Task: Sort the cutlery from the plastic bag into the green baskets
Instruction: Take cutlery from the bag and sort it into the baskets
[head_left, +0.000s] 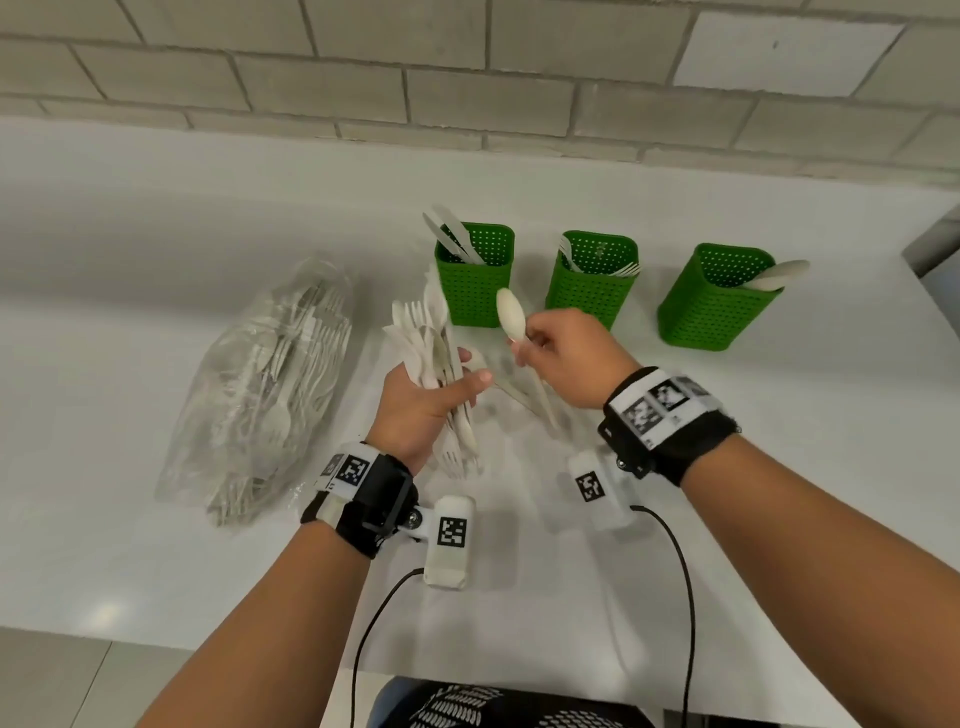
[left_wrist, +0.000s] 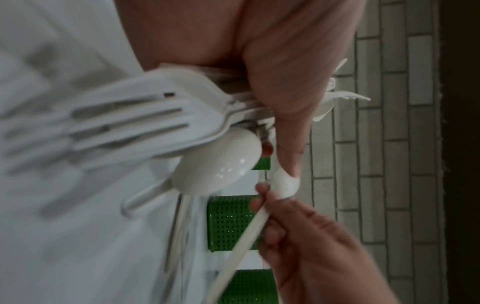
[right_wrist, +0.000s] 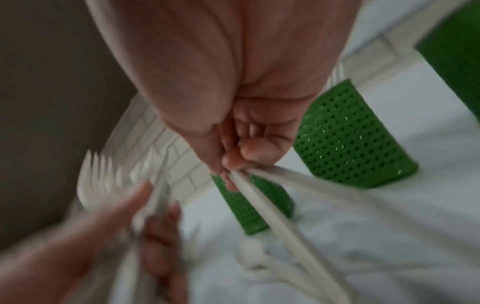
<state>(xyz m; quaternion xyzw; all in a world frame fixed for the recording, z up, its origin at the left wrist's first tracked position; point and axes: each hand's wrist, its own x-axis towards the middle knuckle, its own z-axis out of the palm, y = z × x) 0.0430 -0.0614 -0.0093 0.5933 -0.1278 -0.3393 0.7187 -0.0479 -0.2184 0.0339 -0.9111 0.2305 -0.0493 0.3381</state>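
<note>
Blurring wrist views (right_wrist: 103, 205) — spoon (head_left: 511, 314) bowl cropped.

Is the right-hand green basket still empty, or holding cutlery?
Holding cutlery: white spoons lean out over the rim of the right basket.

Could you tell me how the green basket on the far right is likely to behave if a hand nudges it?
The right basket is probably light: perforated plastic walls, only spoons inside. It is tall for its base and looks tilted here, so a push near the rim might tip it. On the smooth white counter, a low push would likely slide it.
</note>
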